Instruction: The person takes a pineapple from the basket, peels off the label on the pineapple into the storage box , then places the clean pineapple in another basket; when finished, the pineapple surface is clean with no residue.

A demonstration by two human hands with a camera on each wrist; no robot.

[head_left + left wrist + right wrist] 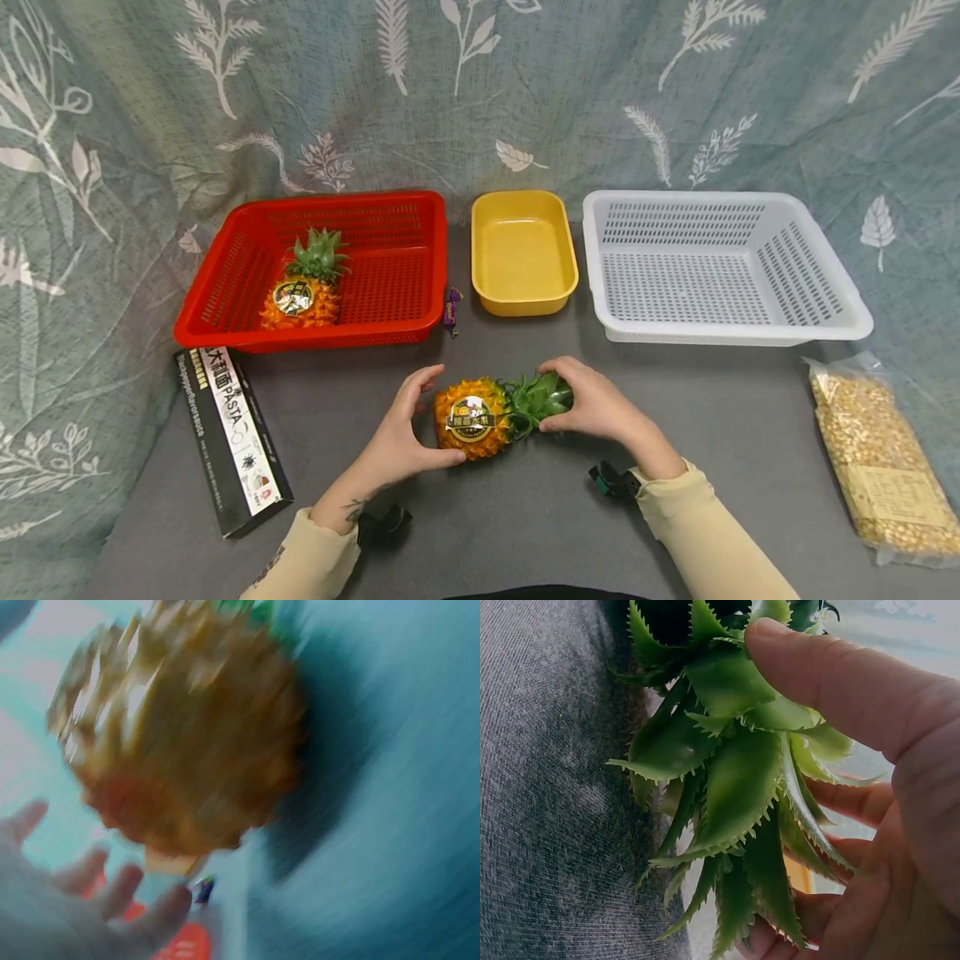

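Gripping the spiky green crown [540, 398] of the labelled pineapple [472, 419] in the right hand [597, 402]. Holding the left hand [399, 435] wide around the fruit's base, with contact there impossible to tell. On its side, in front of the yellow tub [521, 254]. Left of the tub: a purple-wrapped candy [452, 310], a red basket [375, 331] containing a second pineapple [318, 287], and, farther forward, a black pasta box [236, 442]. Right of the tub: a white basket [675, 287] and, farther forward, a bag of corn kernels [873, 450].
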